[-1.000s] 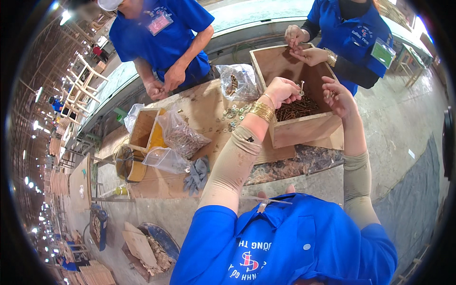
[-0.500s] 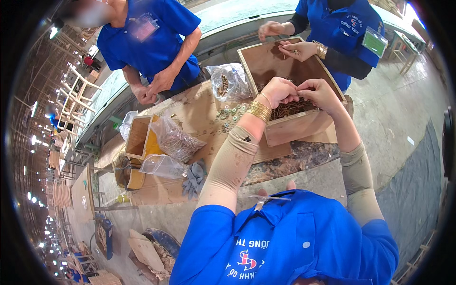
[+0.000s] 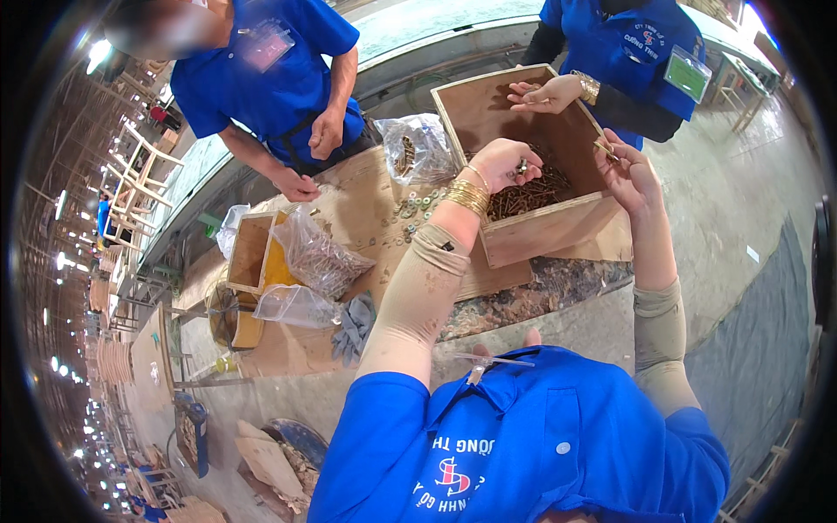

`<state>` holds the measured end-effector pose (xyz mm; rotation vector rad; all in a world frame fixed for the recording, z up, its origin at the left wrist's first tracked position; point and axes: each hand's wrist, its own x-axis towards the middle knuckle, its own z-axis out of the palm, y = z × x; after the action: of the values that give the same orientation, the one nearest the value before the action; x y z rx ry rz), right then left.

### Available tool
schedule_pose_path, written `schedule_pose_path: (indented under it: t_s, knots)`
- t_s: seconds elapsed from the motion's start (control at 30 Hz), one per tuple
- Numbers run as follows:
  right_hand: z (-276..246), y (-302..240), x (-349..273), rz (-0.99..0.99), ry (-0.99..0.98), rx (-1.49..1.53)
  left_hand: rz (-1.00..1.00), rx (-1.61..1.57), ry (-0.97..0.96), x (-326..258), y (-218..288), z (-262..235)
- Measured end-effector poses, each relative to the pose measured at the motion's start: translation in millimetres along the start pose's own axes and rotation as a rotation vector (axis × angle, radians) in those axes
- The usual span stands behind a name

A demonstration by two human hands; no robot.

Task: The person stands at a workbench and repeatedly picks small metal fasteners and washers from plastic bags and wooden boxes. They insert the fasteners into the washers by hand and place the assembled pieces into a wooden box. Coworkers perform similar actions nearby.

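Note:
A wooden box (image 3: 549, 225) holds a heap of brownish bolts (image 3: 528, 193). Over its left near side hovers my left hand (image 3: 501, 164), its fingers curled round a few small metal pieces (image 3: 523, 167) too small to name surely. My right hand (image 3: 631, 181) is raised at the box's right edge, pinching a thin brass-coloured bolt (image 3: 603, 150) between thumb and fingers. Washer-like metal rings (image 3: 415, 209) lie scattered on the board to the left of the box.
Behind the box, a co-worker's hand (image 3: 549, 93) reaches over it. Another co-worker's hands (image 3: 327, 132) are at the far left. A bag of brass-coloured hardware (image 3: 414, 152), a bag of metal pieces (image 3: 323, 261), a small wooden box (image 3: 250, 253) and grey gloves (image 3: 353, 329) lie nearby.
My hands have moved apart: the right went rightward and up with the bolt, while the left stayed over the box. The left co-worker's hands separated; one of the right co-worker's hands left view.

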<state>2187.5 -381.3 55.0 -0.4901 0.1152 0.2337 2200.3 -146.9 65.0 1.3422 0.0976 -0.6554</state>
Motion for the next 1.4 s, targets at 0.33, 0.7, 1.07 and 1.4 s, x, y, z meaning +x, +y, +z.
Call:
schedule_pose_path:
  t_s: [0.33, 0.7, 1.07, 1.4]
  knots:
    - [22, 35, -18, 0.071, -0.034, -0.31, 0.108, 0.051, -0.017, -23, 0, -7]
    - [36, 50, -15, 0.097, -0.153, -0.664, 0.156, -0.096, -0.135, -41, -5, -9]
    - [60, 60, -5, -0.54, -0.174, -1.14, 0.225, -0.082, -0.04, -44, -4, 0]
    - [81, 68, -17, -0.898, -0.134, -1.378, 0.302, -0.075, -0.013, -42, -1, 8]
